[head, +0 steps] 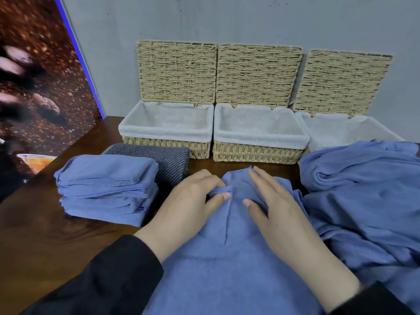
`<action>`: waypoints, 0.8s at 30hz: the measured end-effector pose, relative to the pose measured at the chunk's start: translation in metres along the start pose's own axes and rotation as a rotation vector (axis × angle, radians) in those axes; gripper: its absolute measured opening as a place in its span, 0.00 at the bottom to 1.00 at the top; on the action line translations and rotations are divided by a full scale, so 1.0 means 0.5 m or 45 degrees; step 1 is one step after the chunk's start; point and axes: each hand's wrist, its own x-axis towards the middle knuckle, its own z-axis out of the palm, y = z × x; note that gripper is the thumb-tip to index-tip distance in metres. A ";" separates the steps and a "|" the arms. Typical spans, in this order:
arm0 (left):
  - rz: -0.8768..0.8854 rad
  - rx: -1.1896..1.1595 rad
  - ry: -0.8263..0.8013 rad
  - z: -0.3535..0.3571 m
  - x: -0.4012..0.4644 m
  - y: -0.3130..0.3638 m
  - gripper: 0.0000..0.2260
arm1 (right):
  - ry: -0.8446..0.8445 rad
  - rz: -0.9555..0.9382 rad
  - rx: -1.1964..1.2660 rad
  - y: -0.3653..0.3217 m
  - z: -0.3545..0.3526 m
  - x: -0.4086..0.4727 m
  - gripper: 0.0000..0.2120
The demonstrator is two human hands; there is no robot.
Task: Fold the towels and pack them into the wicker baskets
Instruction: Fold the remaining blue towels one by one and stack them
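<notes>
The soft blue towel (pixel 227 258) lies on the counter (pixel 45 235) before me; my left hand (pixel 193 201) pinches a ridge of it near the far edge while my right hand (pixel 272 201) rests flat, fingers spread. The limp fleecy cloth could bunch or fold crooked, and the loose pile (pixel 363 189) beside it could snag, short of the stiff, cloth-lined woven baskets (pixel 259 153).

Three wicker baskets, at eleven (pixel 167 135), twelve (pixel 259 142) and one o'clock (pixel 341 133). Two folded blue towels (pixel 106 189) are stacked at nine o'clock. One grey towel (pixel 168 160) lies behind them.
</notes>
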 end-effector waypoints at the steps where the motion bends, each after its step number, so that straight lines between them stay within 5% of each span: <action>1: -0.022 -0.058 0.048 0.000 0.000 0.001 0.09 | -0.002 -0.006 -0.010 0.000 -0.001 0.002 0.30; 11: 0.070 -0.227 0.144 -0.014 -0.006 0.033 0.06 | -0.149 -0.234 0.040 -0.028 -0.017 -0.008 0.27; 18: 0.108 -0.214 0.142 -0.015 -0.008 0.040 0.06 | -0.053 -0.267 0.401 -0.037 -0.018 -0.013 0.03; 24: 0.243 -0.221 0.166 -0.040 -0.014 0.053 0.06 | -0.078 -0.267 0.677 -0.057 -0.030 -0.025 0.06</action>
